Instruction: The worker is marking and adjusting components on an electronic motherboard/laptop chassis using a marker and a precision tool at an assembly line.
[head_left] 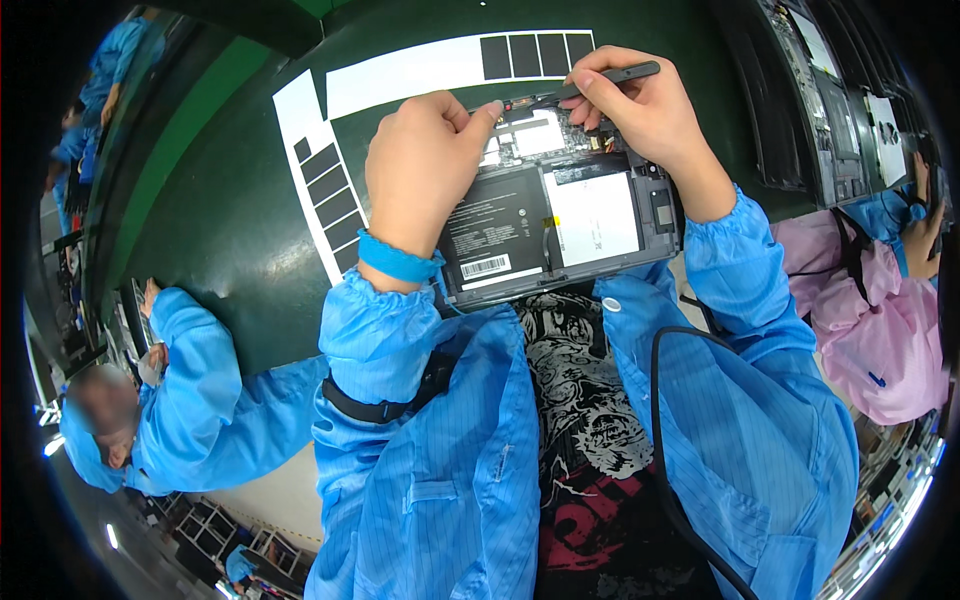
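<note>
In front of me lies an opened tablet-like device, its inside facing up. A black battery with a printed label fills its near left part, and a white panel with a yellow tab sits to the right. Along the far edge runs a circuit board with silver shields. My right hand grips black tweezers, their tips pointing left over the board's far edge. At the far left corner of the board, my left hand has thumb and forefinger pinched together; what lies between them is hidden.
White strips with black rectangles lie on the green table beyond and left of the device. A blue wrist strap is round my left wrist. Another person in blue works at left, one in pink at right, near more opened devices.
</note>
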